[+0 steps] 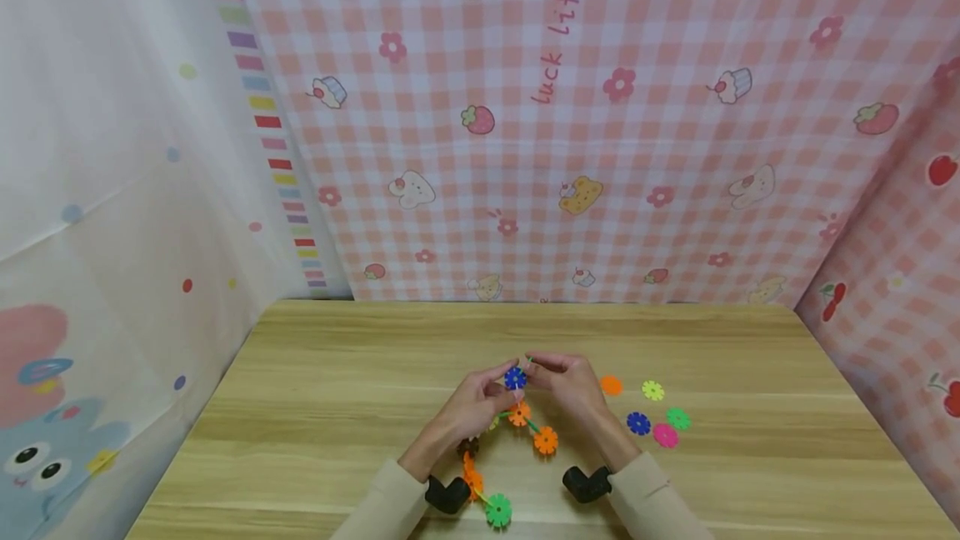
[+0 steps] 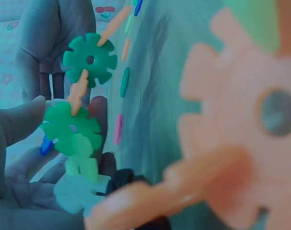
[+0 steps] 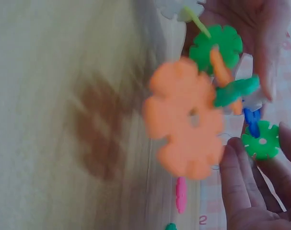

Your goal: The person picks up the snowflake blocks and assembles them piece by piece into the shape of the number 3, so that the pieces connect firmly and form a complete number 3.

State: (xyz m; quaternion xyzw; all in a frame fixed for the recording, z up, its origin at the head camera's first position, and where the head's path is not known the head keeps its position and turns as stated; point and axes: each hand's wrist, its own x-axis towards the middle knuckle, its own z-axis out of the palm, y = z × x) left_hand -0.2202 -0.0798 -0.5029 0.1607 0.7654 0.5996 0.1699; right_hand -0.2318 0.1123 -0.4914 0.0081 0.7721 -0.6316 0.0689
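A chain of slotted plastic flower discs, joined edge to edge, hangs between the hands above the table. My left hand (image 1: 471, 405) grips it near a blue disc (image 1: 515, 378), thumb and forefinger to either side. From the right, my right hand (image 1: 573, 390) pinches a green disc (image 3: 262, 139) at the blue disc's edge. An orange disc (image 1: 546, 441) dangles from one branch. Another branch runs down past the left wrist to a green end disc (image 1: 498, 511). In the left wrist view, a large blurred disc (image 2: 226, 120) stands close to the camera.
Loose discs lie on the wooden table (image 1: 337, 382) right of my right hand: orange (image 1: 611, 386), yellow (image 1: 653, 390), blue (image 1: 639, 423), green (image 1: 678, 418) and pink (image 1: 665, 436). A pink checked cloth (image 1: 600, 132) hangs behind the table's far edge, with more cloth at both sides.
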